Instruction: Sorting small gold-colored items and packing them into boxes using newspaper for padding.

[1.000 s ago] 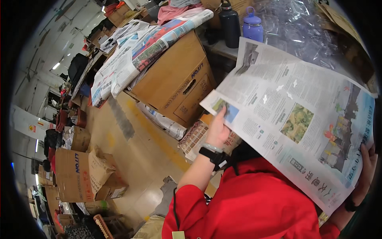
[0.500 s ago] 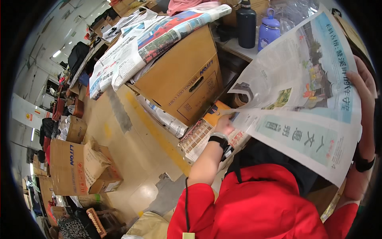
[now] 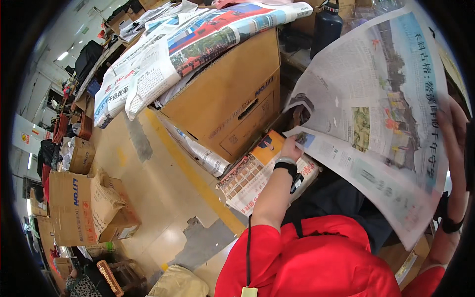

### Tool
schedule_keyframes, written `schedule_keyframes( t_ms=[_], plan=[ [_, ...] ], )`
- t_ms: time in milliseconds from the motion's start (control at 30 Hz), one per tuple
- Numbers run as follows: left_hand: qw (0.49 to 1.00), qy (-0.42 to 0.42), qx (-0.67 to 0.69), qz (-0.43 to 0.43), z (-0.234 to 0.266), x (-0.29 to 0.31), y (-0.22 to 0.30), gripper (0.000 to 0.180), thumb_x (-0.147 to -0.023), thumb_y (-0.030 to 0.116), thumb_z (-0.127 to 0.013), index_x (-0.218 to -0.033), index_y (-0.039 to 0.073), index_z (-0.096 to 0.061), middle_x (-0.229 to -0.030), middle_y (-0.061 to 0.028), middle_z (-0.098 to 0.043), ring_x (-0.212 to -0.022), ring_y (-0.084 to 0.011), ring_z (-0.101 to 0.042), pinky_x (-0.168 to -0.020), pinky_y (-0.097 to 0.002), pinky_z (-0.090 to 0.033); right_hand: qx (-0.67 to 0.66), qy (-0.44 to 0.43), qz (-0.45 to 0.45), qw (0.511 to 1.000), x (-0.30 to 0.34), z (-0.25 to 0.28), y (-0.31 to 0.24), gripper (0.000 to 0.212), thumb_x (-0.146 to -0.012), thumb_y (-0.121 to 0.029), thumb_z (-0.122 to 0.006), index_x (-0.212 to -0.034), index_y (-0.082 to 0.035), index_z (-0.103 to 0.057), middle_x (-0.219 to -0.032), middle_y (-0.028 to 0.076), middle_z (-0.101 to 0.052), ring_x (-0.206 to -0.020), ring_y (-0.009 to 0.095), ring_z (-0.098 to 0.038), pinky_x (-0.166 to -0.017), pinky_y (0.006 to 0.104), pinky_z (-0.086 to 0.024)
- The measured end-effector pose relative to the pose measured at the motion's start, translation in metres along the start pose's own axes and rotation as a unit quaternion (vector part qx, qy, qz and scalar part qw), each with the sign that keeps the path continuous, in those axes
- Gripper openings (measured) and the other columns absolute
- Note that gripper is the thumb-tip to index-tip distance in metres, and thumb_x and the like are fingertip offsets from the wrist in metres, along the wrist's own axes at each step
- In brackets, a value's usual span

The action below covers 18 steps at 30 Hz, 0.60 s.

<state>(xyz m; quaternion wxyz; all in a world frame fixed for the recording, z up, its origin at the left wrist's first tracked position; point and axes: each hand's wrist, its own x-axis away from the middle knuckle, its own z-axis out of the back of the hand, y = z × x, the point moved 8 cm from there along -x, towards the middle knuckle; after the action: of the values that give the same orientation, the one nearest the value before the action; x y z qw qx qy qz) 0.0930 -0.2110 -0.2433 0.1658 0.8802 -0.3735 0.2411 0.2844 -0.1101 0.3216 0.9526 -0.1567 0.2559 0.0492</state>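
- On the far left, a cardboard box [image 3: 71, 208] sits on the floor [image 3: 173, 198], with crumpled brown paper [image 3: 106, 202] at its opening.
- Next, a thick layer of newspapers [image 3: 208, 44] lies over the top of a big tilted carton [image 3: 222, 111].
- From the lower edge, the left forearm reaches up and slightly rightward out of a red sleeve [image 3: 250, 252], with a dark band [image 3: 285, 172] at the wrist.
- The left hand [image 3: 292, 147] is above a printed paper pile [image 3: 252, 180], its fingertips pinched on the near left corner of a newspaper sheet [image 3: 366, 133].
- A dark bottle [image 3: 326, 29] stands beyond, between the carton and the sheet.
- The newspaper sheet is spread in the air between the two hands, to the right of the carton; it bows in a curve, its lower corner pointing down beside the red top [image 3: 331, 262].
- At the far right, the right hand [image 3: 452, 131] is raised a little higher than the left, fingers closed on the sheet's right edge; it looks blurred. Its forearm rises steeply, with a black band [image 3: 451, 225] around the wrist.
- The hands are well apart.
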Motion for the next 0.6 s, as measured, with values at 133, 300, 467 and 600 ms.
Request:
schedule_keyframes(
  t_ms=[133,300,467,600],
  plan=[
    [0.995,-0.074,0.062,-0.012,0.015,-0.006,0.021,0.022,-0.095,0.008,-0.046,-0.111,-0.004,-0.053,-0.106,-0.0169,-0.062,-0.099,-0.0281,-0.060,-0.090,-0.0394,-0.050,0.081,-0.097,-0.047,0.991,-0.012,-0.028,0.024,0.030,-0.094,-0.016,-0.056,-0.121,-0.005,-0.058,-0.107,0.008,-0.064,-0.096,0.011,-0.061,-0.079,0.0244,-0.050],
    [0.999,-0.006,0.042,-0.021,-0.044,0.040,-0.001,0.024,-0.095,0.011,-0.051,-0.112,-0.005,-0.050,-0.110,-0.0188,-0.057,-0.102,-0.0308,-0.057,-0.090,-0.0421,-0.053,0.068,-0.016,-0.040,0.997,-0.036,-0.040,0.013,0.024,-0.093,-0.011,-0.057,-0.112,0.003,-0.061,-0.095,0.004,-0.064,-0.083,0.006,-0.056,-0.075,0.0211,-0.045],
    [0.985,0.086,-0.106,-0.104,-0.067,0.065,-0.002,0.051,-0.087,0.022,-0.064,-0.125,0.000,-0.038,-0.110,-0.0145,-0.053,-0.096,-0.0270,-0.057,-0.088,-0.0391,-0.051,-0.096,0.026,-0.026,0.995,-0.030,-0.060,0.010,0.020,-0.090,-0.005,-0.058,-0.108,0.004,-0.061,-0.085,-0.001,-0.062,-0.079,0.003,-0.052,-0.070,0.0206,-0.044],
    [0.879,0.141,-0.372,-0.265,-0.112,0.083,0.002,0.073,-0.080,0.029,-0.073,-0.132,0.003,-0.029,-0.112,-0.0117,-0.050,-0.093,-0.0228,-0.056,-0.081,-0.0356,-0.051,-0.132,0.019,-0.059,0.989,-0.017,-0.058,0.017,0.021,-0.093,-0.007,-0.056,-0.110,0.005,-0.059,-0.091,-0.002,-0.061,-0.087,0.004,-0.052,-0.079,0.0190,-0.042]
  ],
)
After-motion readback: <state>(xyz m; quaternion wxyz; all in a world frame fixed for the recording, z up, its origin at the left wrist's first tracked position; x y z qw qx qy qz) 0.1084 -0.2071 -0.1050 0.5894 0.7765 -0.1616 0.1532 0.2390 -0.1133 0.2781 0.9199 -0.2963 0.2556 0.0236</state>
